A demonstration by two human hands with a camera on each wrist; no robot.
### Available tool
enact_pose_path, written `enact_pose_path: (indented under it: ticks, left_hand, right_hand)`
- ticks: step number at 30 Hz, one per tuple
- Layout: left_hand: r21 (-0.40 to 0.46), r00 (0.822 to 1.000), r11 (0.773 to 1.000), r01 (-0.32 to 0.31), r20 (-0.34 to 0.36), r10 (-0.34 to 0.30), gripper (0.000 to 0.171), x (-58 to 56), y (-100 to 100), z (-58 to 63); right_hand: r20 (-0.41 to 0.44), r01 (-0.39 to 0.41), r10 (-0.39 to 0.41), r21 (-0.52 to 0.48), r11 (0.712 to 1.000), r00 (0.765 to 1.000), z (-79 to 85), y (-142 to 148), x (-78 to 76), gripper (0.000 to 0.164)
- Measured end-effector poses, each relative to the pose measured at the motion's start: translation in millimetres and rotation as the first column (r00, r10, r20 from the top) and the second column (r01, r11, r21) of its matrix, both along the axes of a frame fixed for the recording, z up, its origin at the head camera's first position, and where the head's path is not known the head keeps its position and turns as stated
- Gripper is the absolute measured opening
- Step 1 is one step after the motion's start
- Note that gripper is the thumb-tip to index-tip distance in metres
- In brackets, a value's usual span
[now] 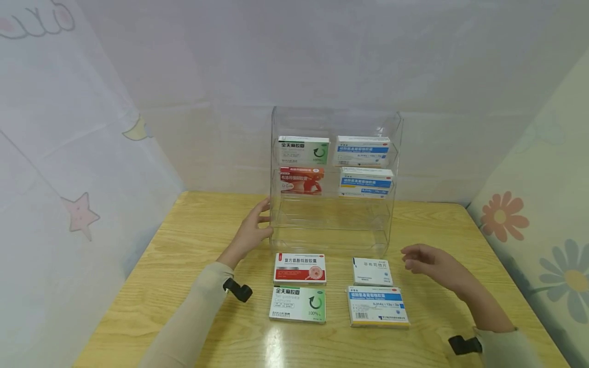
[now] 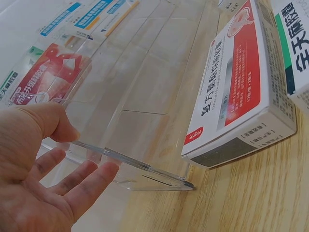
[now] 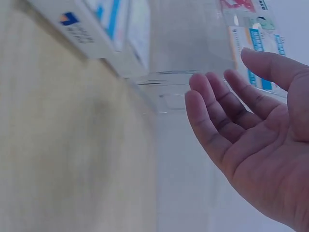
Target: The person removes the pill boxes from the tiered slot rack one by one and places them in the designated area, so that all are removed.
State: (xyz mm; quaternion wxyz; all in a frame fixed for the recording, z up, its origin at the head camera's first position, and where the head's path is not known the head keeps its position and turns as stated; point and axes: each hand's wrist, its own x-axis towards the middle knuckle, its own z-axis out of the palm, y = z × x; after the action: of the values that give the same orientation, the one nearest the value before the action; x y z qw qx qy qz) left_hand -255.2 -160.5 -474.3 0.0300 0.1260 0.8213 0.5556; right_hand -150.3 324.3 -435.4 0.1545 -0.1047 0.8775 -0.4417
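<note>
A clear plastic tiered rack (image 1: 333,217) stands upright on the table, with medicine boxes on its upper tiers. My left hand (image 1: 248,232) is at the rack's left side. In the left wrist view its thumb (image 2: 65,128) lies by the side panel's edge, fingers loosely extended; firm contact cannot be told. Relaxed and holding nothing, my right hand (image 1: 432,263) hovers right of a small white box (image 1: 371,271). Three more boxes lie before the rack: a red-and-white box (image 1: 299,269), a green-and-white box (image 1: 297,304) and a blue-and-white box (image 1: 378,306).
On the rack are a green-and-white box (image 1: 303,151), a red box (image 1: 301,181) and two blue-and-white boxes, one upper (image 1: 362,151) and one lower (image 1: 366,182). The wooden table (image 1: 184,286) meets pale cloth walls (image 1: 221,66) behind and at both sides.
</note>
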Motion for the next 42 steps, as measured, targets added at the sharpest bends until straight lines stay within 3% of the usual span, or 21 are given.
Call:
enact_pose_path:
  ticks: [6,20,26,35,42]
  left_hand:
    - [0.003,1.0,1.0,-0.002,-0.009,0.002,0.086,-0.8,0.4,-1.5]
    - [-0.006,0.999,1.0,-0.023,-0.022,0.023,0.087,0.6,2.3,-2.0]
    - [-0.012,0.999,0.999,-0.037,-0.035,0.036,0.087,-0.6,2.2,-2.4]
    - [-0.039,0.997,0.998,-0.053,-0.05,0.051,0.086,-2.9,1.7,-2.5]
    - [-0.001,0.998,0.998,-0.063,-0.026,0.063,0.075,-3.3,4.0,0.5]
  right_hand:
    - [-0.155,0.008,0.002,0.067,0.998,0.988,26.8,-3.9,-13.2,0.048]
    - [-0.374,0.034,-0.002,0.08,0.996,0.928,62.8,-22.2,-54.6,0.045]
    - [-0.427,0.064,-0.03,0.065,0.996,0.904,77.2,-29.7,-71.7,0.046]
    - [-0.497,0.115,-0.057,0.087,0.99,0.866,85.0,-36.9,-93.9,0.047]
    - [-0.498,0.146,-0.062,0.13,0.981,0.865,93.2,-44.5,-103.7,0.045]
